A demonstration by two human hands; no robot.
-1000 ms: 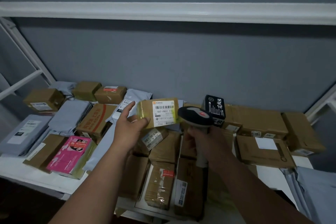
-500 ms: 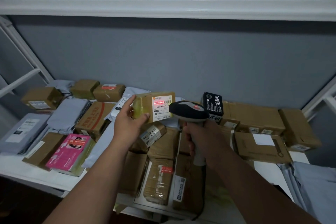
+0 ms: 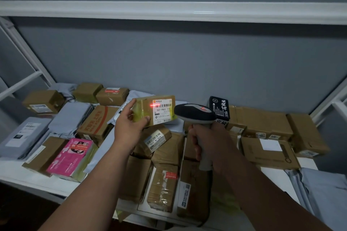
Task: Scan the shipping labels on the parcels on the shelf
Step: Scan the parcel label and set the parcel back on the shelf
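Left hand holds a small taped parcel up above the pile, thumb and fingers clamped on its left end. A red scan line sits on its white shipping label; the small print is too fine to read. Right hand is wrapped tight round the grey handle of the scanner, its head just right of the label and hiding the parcel's right edge. Both forearms cover cartons on the white shelf. A pink box lies at left.
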